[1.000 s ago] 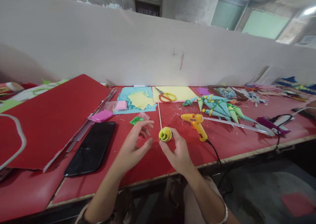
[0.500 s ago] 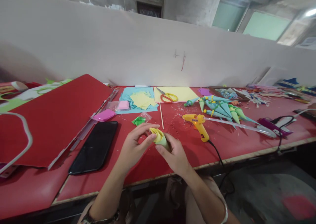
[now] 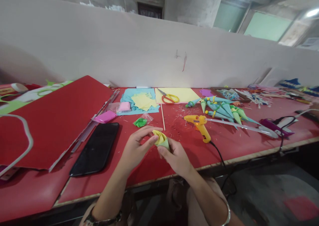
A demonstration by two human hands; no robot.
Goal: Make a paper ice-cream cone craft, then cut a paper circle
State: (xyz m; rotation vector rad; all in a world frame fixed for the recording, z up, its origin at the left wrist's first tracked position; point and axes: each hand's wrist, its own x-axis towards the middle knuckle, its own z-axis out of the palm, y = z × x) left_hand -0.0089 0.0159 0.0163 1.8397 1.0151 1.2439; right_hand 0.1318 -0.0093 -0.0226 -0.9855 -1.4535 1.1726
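A rolled yellow-green paper [image 3: 161,139] is held between both hands above the red table, its layered open end facing up and left. My left hand [image 3: 139,143] pinches the rim of the roll between thumb and fingers. Around the lower right side of the roll, my right hand [image 3: 175,154] is closed. Behind the hands lie a small bag with green material [image 3: 140,122] and a thin pale stick [image 3: 162,117]. To the right, a yellow glue gun [image 3: 202,129] rests on the table with a clear glue stick in its back.
A black phone [image 3: 96,149] and a large red board [image 3: 57,119] lie left. Scissors [image 3: 169,97] rest on yellow paper near yellow scraps [image 3: 144,101]. Blue and green paper cones [image 3: 221,109] are piled right. Another person's hand [image 3: 315,109] shows at the right edge.
The paper roll is turned slightly, its open end showing more of the inner layers. Both hands stay on it, with small shifts of the fingers.
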